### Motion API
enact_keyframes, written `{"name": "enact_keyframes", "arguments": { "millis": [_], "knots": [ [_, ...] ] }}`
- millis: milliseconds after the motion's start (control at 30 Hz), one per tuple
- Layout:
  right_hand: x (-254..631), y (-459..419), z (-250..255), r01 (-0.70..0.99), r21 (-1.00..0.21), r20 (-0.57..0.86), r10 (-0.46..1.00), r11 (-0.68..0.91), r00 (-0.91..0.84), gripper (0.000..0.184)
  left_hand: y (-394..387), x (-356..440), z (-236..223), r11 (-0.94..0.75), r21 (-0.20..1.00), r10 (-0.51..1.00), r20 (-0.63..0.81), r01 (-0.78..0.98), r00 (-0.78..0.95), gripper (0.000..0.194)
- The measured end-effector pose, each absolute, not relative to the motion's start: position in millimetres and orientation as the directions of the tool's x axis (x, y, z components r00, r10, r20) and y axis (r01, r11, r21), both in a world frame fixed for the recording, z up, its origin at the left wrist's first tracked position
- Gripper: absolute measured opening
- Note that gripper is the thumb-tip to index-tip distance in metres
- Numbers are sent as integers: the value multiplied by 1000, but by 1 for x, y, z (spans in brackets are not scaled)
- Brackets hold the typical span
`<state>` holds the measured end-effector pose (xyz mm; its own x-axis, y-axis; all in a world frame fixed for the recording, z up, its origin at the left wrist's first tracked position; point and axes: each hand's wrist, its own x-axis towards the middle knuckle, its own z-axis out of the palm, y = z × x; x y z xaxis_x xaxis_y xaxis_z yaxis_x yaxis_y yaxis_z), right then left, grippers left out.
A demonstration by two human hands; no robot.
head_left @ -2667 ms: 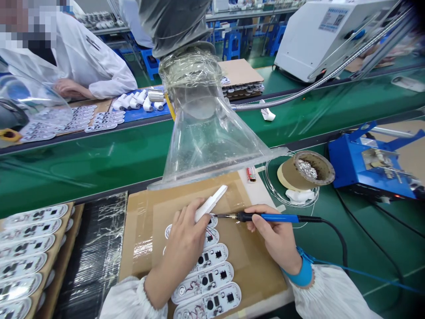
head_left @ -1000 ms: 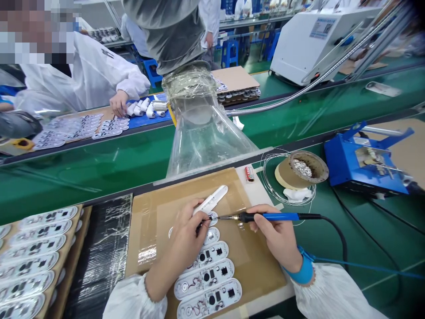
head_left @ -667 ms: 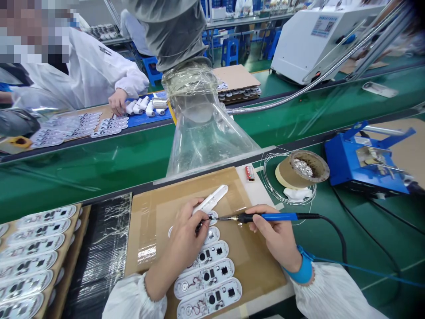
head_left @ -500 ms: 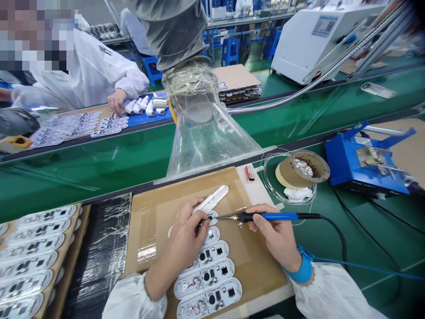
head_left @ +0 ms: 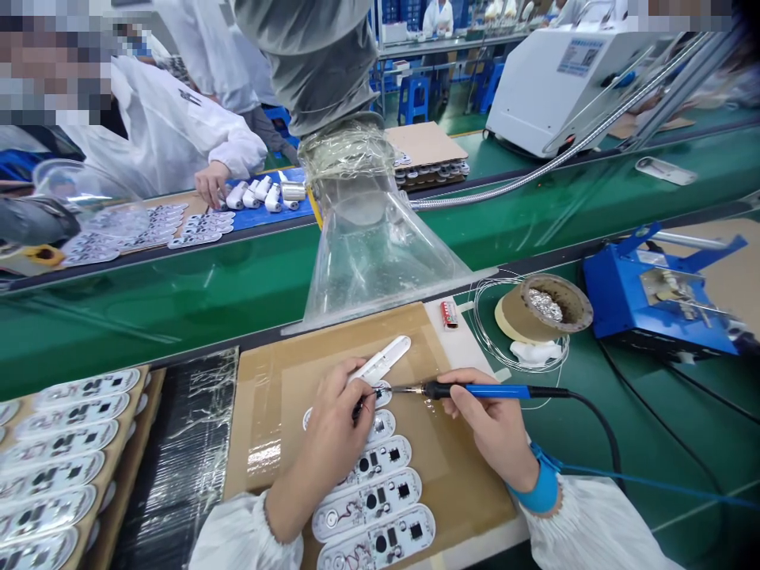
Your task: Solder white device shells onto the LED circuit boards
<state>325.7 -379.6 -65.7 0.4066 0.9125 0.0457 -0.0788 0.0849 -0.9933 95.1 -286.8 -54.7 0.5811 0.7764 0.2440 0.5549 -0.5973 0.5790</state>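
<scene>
On a taped cardboard sheet at the near edge of the green surface, a row of white oval circuit boards lies side by side. At the top board of the row the left hand is pinched shut on a thin dark wire, with a white plastic housing jutting out from under its fingers. The right hand is clamped around a blue-handled soldering iron, held nearly level, its tip touching the same board just beside the left fingertips. A blue wrist strap circles the right wrist, and the iron's black cable trails off to the right.

Just behind the cardboard sheet, a clear fume-extraction hood hangs over the work, joined to a grey duct. Right of it sit a small red lighter-like item, a coil of solder wire, a tip-cleaner pot and a blue soldering station. At the far left, more boards are stacked on trays.

Beyond a green conveyor belt, a person in a white coat rests a hand by small white parts. A white machine stands at the back right.
</scene>
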Motion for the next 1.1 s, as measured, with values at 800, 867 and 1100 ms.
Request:
{"name": "enact_keyframes", "arguments": {
  "millis": [800,867,1100],
  "knots": [
    [327,-379,-67,-84,-991,62,901,108,429,20,-286,96,-61,-656,523,744,326,544,584,16],
    [327,-378,-66,-90,-989,65,896,116,440,20,-287,96,-61,-650,529,748,320,546,581,17],
    [328,-379,-71,-74,-991,71,900,113,430,21,-286,95,-59,-640,534,758,317,553,570,16]
  ]
}}
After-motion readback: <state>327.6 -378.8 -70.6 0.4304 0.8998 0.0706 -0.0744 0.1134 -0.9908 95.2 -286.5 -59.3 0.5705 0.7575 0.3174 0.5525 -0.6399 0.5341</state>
